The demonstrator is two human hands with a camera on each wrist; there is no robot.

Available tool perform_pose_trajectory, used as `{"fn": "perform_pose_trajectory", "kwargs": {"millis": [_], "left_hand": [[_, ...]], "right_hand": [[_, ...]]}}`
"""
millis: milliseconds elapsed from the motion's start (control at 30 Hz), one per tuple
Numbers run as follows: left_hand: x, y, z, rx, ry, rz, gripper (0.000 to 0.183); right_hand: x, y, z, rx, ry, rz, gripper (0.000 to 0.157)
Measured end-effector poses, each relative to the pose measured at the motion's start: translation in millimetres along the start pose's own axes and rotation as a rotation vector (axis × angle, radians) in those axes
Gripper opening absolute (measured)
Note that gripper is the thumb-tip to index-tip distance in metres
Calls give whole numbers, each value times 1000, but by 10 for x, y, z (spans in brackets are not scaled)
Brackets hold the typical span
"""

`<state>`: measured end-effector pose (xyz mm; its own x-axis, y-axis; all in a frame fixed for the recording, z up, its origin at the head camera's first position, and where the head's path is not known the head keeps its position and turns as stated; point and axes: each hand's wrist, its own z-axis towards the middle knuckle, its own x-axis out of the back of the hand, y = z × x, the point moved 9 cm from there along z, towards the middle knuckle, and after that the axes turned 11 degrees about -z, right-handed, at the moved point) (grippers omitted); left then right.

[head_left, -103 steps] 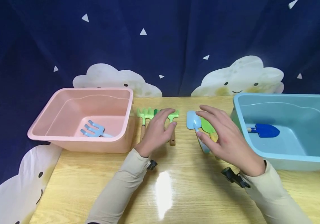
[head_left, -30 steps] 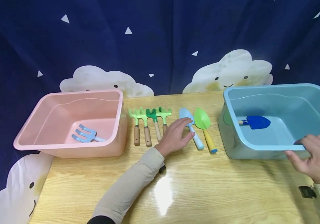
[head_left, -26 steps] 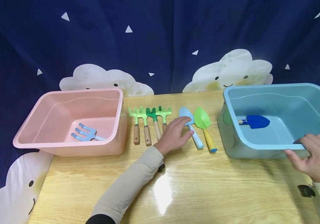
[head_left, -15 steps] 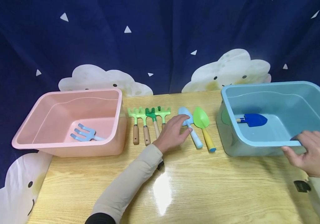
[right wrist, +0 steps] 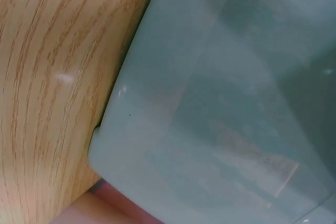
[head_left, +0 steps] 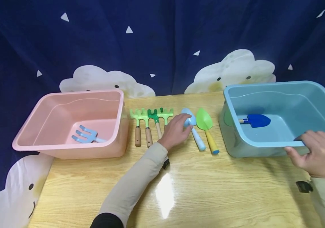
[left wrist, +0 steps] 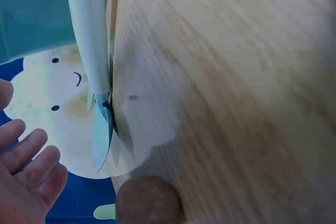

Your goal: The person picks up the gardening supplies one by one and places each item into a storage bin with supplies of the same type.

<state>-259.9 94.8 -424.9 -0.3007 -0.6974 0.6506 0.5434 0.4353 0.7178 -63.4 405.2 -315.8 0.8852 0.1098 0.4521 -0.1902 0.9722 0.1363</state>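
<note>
My left hand (head_left: 176,131) hovers with loosely bent fingers over the blade of a light blue trowel (head_left: 198,141). In the left wrist view the fingers (left wrist: 31,156) stand apart from that trowel (left wrist: 90,30). Just right of it lies a green trowel (head_left: 204,119) with a yellow handle. At the far right my right hand (head_left: 317,153) grips the front rim of a blue tub (head_left: 265,144), fingers over the edge and thumb outside. A dark blue trowel (head_left: 257,120) lies inside the tub. The right wrist view shows mostly the tub's outer wall (right wrist: 210,103).
On the left stands a pink tub (head_left: 94,151) with a light blue hand fork (head_left: 86,134) inside. Several small green rakes and forks (head_left: 143,115) with wooden handles lie in a row beside it on the wooden table (head_left: 208,190). A dark blue curtain (head_left: 151,47) hangs behind.
Since the oldest frame, my left hand has moved right from the rakes to the light blue trowel, and my right hand from the trowels to the tub's rim. Lately the blue tub has shifted slightly backward.
</note>
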Motion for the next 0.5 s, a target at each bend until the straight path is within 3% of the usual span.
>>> {"fn": "perform_pose_trajectory", "kwargs": {"millis": [233, 500], "left_hand": [[-88, -38, 52, 90, -40, 13, 44], [-206, -81, 79, 210, -36, 66, 43]], "right_hand": [[17, -32, 22, 2, 5, -6, 84], [-32, 0, 34, 9, -32, -13, 85]]}}
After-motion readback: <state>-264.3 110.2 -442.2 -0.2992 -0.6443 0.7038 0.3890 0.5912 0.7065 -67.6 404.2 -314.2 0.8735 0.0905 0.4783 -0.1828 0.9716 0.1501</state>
